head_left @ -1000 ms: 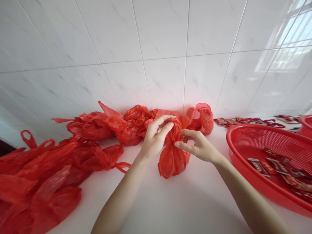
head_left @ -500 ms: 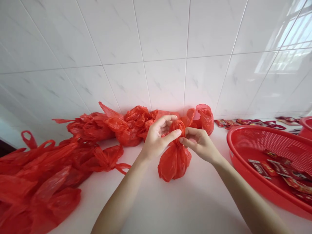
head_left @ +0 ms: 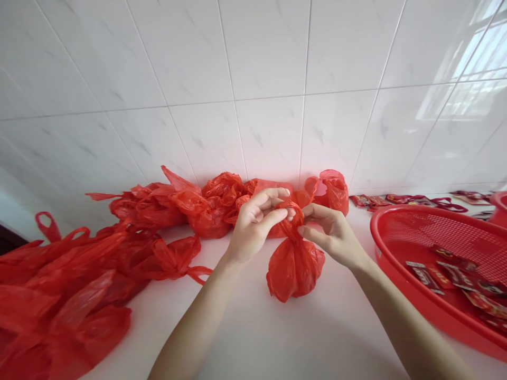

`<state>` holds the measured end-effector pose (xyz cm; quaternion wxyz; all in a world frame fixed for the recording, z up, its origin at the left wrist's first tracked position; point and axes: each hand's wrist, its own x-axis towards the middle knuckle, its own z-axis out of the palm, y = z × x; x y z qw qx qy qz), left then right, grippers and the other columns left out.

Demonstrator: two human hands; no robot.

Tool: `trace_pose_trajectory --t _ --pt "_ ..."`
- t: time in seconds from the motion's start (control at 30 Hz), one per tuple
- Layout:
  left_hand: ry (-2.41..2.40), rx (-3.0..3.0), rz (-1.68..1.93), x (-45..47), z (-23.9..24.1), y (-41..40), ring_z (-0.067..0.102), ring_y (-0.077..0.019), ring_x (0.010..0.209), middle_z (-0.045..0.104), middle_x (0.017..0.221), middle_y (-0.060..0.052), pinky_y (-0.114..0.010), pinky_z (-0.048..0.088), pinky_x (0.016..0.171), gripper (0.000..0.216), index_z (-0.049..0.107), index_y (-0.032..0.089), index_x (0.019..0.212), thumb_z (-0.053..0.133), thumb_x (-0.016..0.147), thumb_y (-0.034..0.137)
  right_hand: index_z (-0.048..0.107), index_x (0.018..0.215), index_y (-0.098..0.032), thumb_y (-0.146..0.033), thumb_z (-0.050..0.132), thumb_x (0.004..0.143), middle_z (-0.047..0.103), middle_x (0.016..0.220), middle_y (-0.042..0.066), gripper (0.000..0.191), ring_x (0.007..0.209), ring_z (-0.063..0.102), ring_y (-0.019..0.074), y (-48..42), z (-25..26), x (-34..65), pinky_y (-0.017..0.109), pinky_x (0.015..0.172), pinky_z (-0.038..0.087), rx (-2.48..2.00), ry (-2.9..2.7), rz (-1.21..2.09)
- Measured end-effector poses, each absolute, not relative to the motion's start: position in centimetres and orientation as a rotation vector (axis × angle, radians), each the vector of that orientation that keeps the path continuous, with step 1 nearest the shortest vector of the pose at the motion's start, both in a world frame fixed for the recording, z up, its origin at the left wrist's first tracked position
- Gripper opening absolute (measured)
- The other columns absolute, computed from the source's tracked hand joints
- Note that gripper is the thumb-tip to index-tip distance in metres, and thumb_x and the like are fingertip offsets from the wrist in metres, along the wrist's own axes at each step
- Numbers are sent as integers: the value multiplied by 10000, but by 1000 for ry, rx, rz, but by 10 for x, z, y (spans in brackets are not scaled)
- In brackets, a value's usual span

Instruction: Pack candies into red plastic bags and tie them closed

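A small filled red plastic bag [head_left: 295, 266] stands on the white counter [head_left: 277, 338] in the middle. My left hand [head_left: 253, 224] pinches the twisted top of the bag from the left, thumb and fingers closed on the plastic. My right hand [head_left: 335, 235] grips the same twisted top from the right, fingers curled around it. The two hands meet just above the bag's neck.
A row of tied red bags [head_left: 206, 203] lies along the tiled wall behind. Loose empty red bags [head_left: 67, 285] are heaped at the left. A red plastic basket [head_left: 420, 227] with several small sachets [head_left: 451, 272] sits at the right; more sachets [head_left: 396, 199] lie by the wall.
The bag has shifted slightly right and toward me. Its top went from a loose bunch to a tighter twist, with my fingers reworking their grip around the neck.
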<state>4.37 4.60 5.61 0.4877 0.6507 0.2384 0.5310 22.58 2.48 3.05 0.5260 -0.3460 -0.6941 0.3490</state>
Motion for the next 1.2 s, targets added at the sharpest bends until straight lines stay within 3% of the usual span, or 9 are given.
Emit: trace_pose_trajectory --t 0.13,0.23,0.43,0.6,1.0,1.2 --pt "535 1550 1236 45 55 45 653 -156 754 691 801 -22 -333 534 793 226 662 186 1064 645 842 228 686 942 -201 -327 690 878 709 939 47 141 900 650 194 21 35 225 336 807 521 -719 -1626 975" --pt "590 1563 1208 46 56 43 584 -126 654 642 750 -1 -303 519 698 237 663 188 1064 659 833 241 688 926 -196 -368 696 888 703 895 48 177 821 647 181 20 35 226 325 736 528 -707 -1578 1069" --pt "609 1608 1192 46 54 45 499 -100 599 617 732 -2 -257 458 599 231 674 187 1058 657 886 341 656 857 -202 -395 740 845 659 778 9 211 730 605 151 23 31 228 296 701 497 -787 -1472 914" --pt "626 1624 1164 45 54 46 444 -84 540 600 707 6 -250 415 551 198 681 194 1037 648 878 308 631 830 -203 -409 729 842 671 799 23 228 774 638 172 25 30 227 316 742 510 -816 -1428 893" --pt "665 1760 1054 46 57 43 550 -101 596 711 827 -25 -248 490 581 197 725 212 1017 663 841 273 635 838 -205 -398 729 840 693 857 33 214 800 646 167 26 32 228 305 747 528 -775 -1386 868" --pt "684 1843 1011 46 54 45 672 -170 821 753 983 -57 -293 544 723 205 764 218 1046 674 876 290 620 838 -208 -361 721 841 674 843 26 184 777 633 157 25 33 229 306 746 524 -758 -1378 910"
